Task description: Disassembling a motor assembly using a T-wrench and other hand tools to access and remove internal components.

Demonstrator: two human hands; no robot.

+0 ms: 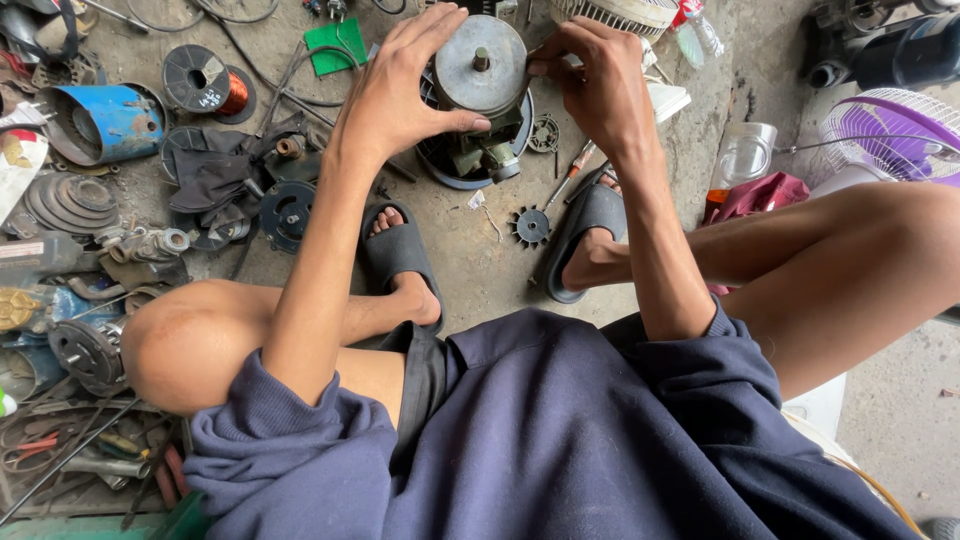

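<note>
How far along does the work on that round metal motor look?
Done: the motor is out of any housing, loose parts such as a small black impeller lie on the floor. In hand: left hand steadies it, right hand works at its rim. Left: it remains unassembled; how much, unclear.

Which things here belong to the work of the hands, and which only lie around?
In use: left hand and right hand on the grey motor.

Lying about: copper wire spool, blue cylinder, small black gear, screwdriver, purple fan.
</note>
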